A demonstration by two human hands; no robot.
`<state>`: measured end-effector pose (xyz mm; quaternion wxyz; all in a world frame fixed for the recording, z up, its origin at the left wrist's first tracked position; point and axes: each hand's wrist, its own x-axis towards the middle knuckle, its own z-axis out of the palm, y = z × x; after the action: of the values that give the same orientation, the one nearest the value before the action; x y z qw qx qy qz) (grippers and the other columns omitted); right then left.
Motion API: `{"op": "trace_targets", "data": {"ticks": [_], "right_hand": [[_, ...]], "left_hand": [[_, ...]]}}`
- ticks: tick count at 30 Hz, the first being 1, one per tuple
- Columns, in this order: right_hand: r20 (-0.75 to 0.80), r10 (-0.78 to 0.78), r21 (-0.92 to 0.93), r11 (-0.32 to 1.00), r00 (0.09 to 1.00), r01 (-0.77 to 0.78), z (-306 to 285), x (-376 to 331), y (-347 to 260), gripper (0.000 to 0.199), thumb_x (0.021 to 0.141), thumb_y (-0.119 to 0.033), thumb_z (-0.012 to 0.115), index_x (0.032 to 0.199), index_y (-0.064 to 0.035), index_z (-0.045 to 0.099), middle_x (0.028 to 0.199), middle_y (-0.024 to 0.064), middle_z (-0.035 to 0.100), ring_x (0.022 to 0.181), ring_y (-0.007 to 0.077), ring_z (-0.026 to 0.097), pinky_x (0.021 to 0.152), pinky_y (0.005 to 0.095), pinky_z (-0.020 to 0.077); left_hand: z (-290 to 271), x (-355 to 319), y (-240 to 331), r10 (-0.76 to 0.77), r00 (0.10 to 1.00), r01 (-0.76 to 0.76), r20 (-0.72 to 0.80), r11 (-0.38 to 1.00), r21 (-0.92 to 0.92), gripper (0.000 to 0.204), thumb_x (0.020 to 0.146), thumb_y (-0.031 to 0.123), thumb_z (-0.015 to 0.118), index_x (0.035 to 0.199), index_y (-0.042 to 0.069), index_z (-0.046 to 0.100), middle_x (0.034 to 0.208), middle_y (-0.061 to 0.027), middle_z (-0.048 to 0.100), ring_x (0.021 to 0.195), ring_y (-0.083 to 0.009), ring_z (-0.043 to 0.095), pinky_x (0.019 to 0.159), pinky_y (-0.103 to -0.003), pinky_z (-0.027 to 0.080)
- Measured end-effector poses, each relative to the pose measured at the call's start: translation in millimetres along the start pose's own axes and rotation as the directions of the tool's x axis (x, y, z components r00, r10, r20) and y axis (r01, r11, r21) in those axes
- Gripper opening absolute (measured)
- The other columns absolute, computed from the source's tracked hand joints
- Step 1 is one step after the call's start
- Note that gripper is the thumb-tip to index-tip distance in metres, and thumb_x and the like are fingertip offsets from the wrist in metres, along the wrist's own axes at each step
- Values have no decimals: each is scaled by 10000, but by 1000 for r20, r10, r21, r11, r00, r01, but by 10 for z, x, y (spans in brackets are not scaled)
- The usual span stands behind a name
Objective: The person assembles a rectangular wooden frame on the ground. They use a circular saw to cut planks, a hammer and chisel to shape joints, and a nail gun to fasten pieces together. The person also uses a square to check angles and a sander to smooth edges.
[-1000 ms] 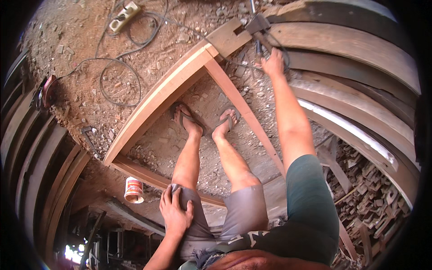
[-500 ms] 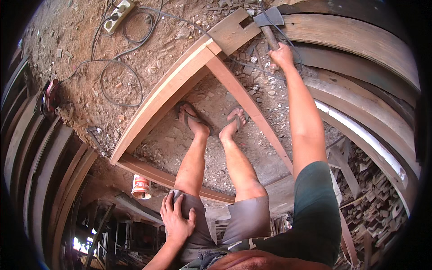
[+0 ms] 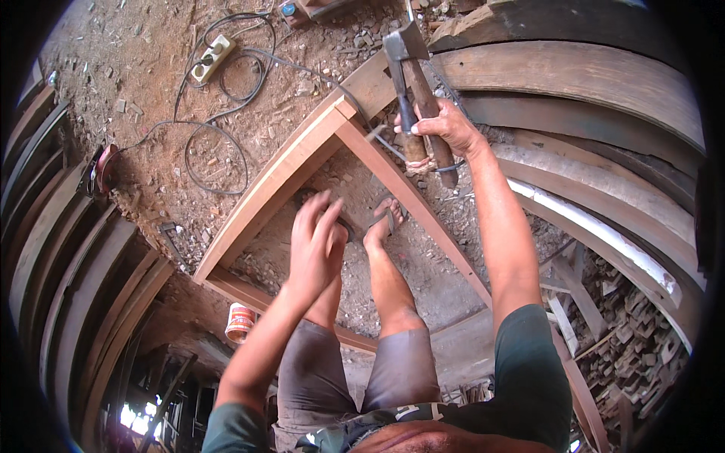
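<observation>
My right hand [image 3: 451, 130] is closed round the wooden handle of an axe [image 3: 406, 44] and, together with it, a chisel [image 3: 408, 117] with a dark metal shaft and a worn wooden handle. Both tools stand nearly side by side, metal ends away from me, over the far right corner of a curved wooden frame [image 3: 276, 181]. My left hand [image 3: 313, 245] is raised above the frame's inside, slightly smeared by motion. Its fingers are loosely bent and apart, with nothing visible in them.
Curved planks lie stacked along the right [image 3: 574, 72] and left [image 3: 83, 279]. A power strip [image 3: 214, 59] with coiled cable rests on the dirt at far left. A red tool [image 3: 106, 167] sits by the left stack. A white-and-red tub [image 3: 240, 323] stands outside the frame's near left side.
My right hand has drawn the axe back from the frame's far corner, and a chisel now shows in its grip. My left hand has risen from my thigh to above the frame.
</observation>
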<state>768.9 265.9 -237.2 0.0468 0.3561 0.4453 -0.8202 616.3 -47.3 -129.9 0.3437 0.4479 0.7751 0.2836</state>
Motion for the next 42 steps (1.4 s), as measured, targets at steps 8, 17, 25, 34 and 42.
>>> {"op": "trace_targets", "data": {"ticks": [8, 17, 25, 34, 42], "right_hand": [[-76, -375, -361, 874, 924, 325, 118, 315, -982, 360, 848, -259, 712, 1148, -60, 710, 1009, 65, 740, 897, 159, 710, 787, 308, 586], [98, -459, 300, 860, 883, 413, 435, 106, -1704, 332, 957, -103, 616, 1281, -31, 637, 1140, 95, 715, 1024, 195, 695, 873, 317, 582], [-536, -264, -370, 927, 802, 57, 733, -1174, -941, 414, 865, -332, 786, 1072, 19, 714, 937, 89, 725, 823, 163, 679, 763, 331, 561], [-597, 225, 188, 972, 770, -139, 1218, -2379, 205, 209, 857, -62, 750, 858, -56, 541, 663, 24, 574, 527, 107, 555, 503, 279, 457], [-583, 368, 326, 923, 725, -206, 1444, -2628, 662, 218, 852, -49, 751, 871, -55, 534, 682, 20, 577, 518, 106, 540, 491, 284, 444]], "left_hand": [[173, 2113, 185, 633, 770, -591, 79, 661, 462, 811, 826, 141, 735, 1522, 405, 415, 1618, -111, 346, 1502, -329, 304, 1198, -564, 297], [-812, 2814, 913, 926, 359, -872, 113, 290, 394, 353, 834, 275, 696, 1177, 198, 674, 1360, -182, 540, 1298, -384, 523, 1103, -570, 388], [-1085, 2713, 570, 28, 956, -195, -293, 805, -561, 285, 847, 99, 763, 1106, 95, 645, 1085, -124, 672, 991, -281, 633, 865, -416, 510], [-473, 2642, 238, -171, 980, 198, 100, 830, -522, 292, 926, 317, 774, 1088, 81, 719, 964, -46, 742, 927, -111, 665, 857, -335, 541], [95, 2794, 32, -29, 979, 103, 201, 925, -367, 384, 838, 119, 788, 1189, 20, 669, 1058, -60, 724, 994, -163, 663, 933, -332, 512]]}}
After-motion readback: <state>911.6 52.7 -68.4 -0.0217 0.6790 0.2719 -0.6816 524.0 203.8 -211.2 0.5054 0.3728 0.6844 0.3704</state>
